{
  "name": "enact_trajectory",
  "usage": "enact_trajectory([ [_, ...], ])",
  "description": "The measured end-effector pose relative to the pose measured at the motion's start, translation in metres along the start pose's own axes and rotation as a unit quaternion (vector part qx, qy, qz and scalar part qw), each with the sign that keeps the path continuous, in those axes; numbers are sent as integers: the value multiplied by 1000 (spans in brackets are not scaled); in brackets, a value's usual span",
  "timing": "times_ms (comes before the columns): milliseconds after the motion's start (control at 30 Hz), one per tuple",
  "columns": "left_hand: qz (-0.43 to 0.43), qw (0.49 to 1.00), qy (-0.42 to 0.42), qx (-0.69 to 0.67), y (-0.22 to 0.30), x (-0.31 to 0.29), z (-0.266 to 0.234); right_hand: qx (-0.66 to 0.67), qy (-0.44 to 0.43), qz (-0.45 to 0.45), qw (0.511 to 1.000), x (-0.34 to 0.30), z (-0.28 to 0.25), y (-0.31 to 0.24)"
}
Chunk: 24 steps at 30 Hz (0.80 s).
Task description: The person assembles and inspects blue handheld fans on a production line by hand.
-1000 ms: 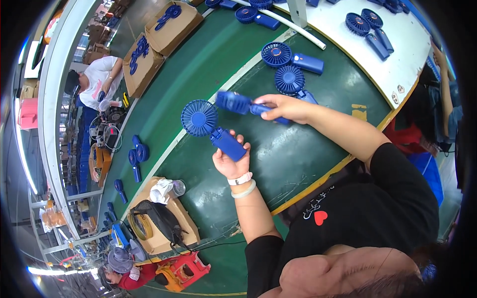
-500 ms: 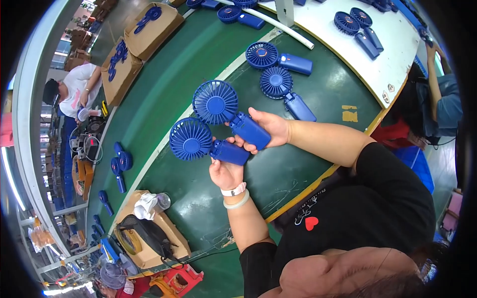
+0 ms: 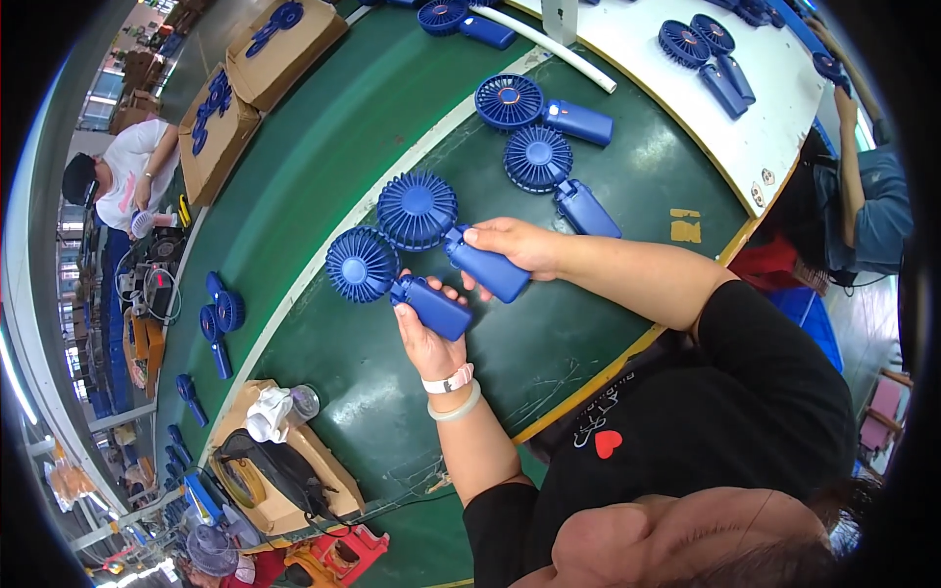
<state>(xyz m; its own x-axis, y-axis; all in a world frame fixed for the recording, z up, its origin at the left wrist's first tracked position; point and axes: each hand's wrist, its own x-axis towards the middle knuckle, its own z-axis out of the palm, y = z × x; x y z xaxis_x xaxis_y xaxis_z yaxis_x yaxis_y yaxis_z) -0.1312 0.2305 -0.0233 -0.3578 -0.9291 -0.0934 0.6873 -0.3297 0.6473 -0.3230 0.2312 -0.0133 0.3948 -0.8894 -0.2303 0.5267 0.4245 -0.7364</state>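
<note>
A blue handheld fan (image 3: 431,306) is in my left hand (image 3: 428,348), its handle gripped by the fingers. My right hand (image 3: 515,247) grips the handle of a second blue handheld fan (image 3: 490,272). The two round fan heads point to the far left, side by side and close together over the green work surface (image 3: 549,338). A pale band and a light bangle circle my left wrist. Just beyond my right hand lie two more fans: one fan (image 3: 585,208) with its handle angled toward me, another fan (image 3: 578,122) behind it.
A white board (image 3: 774,127) with fans stands at the far right, a white tube (image 3: 559,49) near its edge. Open cartons (image 3: 211,137) line the far left. Fans lie along the green belt (image 3: 265,255). A cardboard tray (image 3: 328,475) holds a black bag. Co-workers are on both sides.
The two held fans have drawn slightly apart at their handles. My right hand has shifted a little left and up, its grip changed. The fan in my left hand has tilted more downward.
</note>
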Motion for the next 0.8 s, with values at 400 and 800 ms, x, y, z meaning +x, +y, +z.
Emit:
enact_trajectory([
  [400,50,991,47,112,0,-5,12,-25,-30,-59,997,-7,8,-3],
  [800,54,993,52,87,-2,-3,12,-6,-89,-70,994,-2,1,8],
])
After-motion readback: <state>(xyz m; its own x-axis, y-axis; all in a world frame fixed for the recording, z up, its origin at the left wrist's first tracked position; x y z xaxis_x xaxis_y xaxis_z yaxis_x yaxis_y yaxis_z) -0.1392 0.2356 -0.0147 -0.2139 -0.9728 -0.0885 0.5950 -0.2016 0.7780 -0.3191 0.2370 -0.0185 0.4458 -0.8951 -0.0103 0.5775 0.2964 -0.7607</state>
